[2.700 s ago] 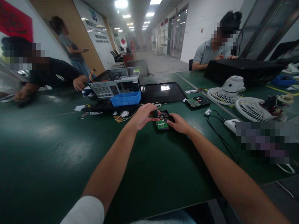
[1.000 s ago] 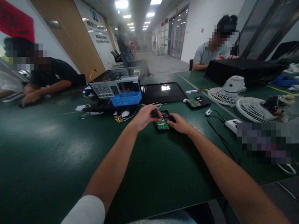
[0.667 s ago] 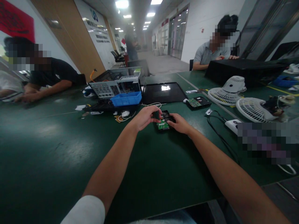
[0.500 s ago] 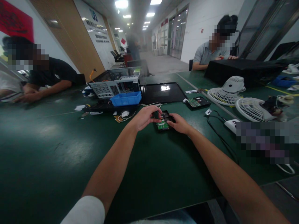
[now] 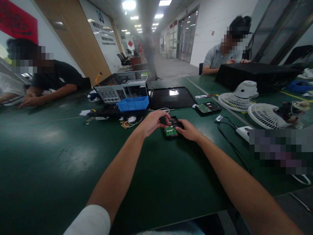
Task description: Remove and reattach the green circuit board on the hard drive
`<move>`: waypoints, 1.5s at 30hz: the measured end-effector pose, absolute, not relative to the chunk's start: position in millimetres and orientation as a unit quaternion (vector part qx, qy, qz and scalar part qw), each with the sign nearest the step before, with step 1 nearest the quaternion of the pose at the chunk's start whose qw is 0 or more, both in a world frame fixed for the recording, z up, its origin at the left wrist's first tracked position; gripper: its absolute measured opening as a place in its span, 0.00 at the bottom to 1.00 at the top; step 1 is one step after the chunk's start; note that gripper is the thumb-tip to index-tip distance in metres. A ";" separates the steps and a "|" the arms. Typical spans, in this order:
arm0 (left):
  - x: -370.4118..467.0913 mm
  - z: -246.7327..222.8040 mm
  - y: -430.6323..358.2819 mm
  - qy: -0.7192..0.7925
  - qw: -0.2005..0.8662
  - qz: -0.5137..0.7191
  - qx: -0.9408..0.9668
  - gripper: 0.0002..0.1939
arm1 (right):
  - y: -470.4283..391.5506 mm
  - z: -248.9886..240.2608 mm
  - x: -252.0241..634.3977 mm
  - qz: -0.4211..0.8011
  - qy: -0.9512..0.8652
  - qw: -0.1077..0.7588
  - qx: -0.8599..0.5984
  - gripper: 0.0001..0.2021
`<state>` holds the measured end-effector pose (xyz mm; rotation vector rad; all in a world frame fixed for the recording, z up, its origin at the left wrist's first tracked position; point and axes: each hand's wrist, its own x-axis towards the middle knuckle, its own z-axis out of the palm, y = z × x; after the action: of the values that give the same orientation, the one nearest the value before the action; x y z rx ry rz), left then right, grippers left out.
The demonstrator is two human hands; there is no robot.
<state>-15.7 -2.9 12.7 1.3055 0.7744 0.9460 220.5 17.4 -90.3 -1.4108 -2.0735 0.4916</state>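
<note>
Right grip (image 5: 188,130) holds the likely stiff, fragile-boarded hard drive (image 5: 170,132) by its edge; left grip (image 5: 154,123) pinches a dark handle (image 5: 163,120).

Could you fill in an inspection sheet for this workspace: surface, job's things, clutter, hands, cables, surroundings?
Surface: green table, with glare and dark marks on the left.
Job's things: black device with a green board; dark tool, type unclear.
Clutter: blue tray in front of a metal case; black panel; second device; two white fans.
Hands: left hand holds the dark tool at the black device; right hand grips the device's right side.
Cables: black cable at right; orange cable at the metal case.
Surroundings: person in black at left, person in grey at right; blurred figure in the aisle.
</note>
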 end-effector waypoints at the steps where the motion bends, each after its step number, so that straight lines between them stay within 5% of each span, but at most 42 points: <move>1: -15.8 12.5 -2.6 0.338 0.627 0.413 0.567 0.12 | 17.5 -90.6 220.6 0.184 -0.777 0.288 -0.528 0.25; 45: -9.3 5.9 1.1 0.363 0.602 0.433 0.564 0.21 | 16.0 -87.5 219.8 0.187 -0.775 0.291 -0.528 0.24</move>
<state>-9.3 1.1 5.9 1.3068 0.8415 1.0042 219.8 16.0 -87.5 -1.4082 -2.0674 0.4977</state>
